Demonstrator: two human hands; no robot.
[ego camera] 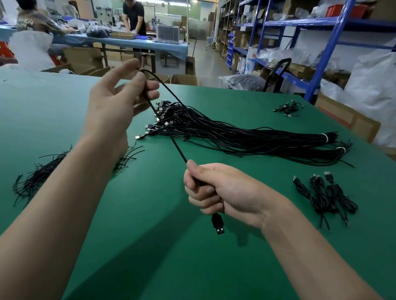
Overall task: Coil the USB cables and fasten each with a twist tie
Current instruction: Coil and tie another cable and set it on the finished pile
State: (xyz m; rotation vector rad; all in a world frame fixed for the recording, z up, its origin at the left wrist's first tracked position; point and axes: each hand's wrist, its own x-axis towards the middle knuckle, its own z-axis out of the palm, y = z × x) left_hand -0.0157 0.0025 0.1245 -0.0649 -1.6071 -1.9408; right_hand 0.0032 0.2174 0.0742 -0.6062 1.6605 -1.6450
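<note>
A black USB cable [170, 133] stretches between both hands above the green table [185, 254]. My right hand [222, 191] grips it near its plug [218, 224], which hangs below the fist. My left hand [118, 106] is raised higher and pinches the cable between thumb and fingers, where it bends into a loop. Behind them lies a big bundle of straight black cables [252, 135], bound with white ties at its right end. A heap of black twist ties [38, 176] lies at the left, partly hidden by my left forearm.
Several coiled cables [327, 196] lie at the right of the table, and a smaller heap [289, 108] sits at the far right corner. Cardboard boxes [349, 118] and blue shelving [318, 27] stand beyond the table. People work at a blue table [129, 42] far back.
</note>
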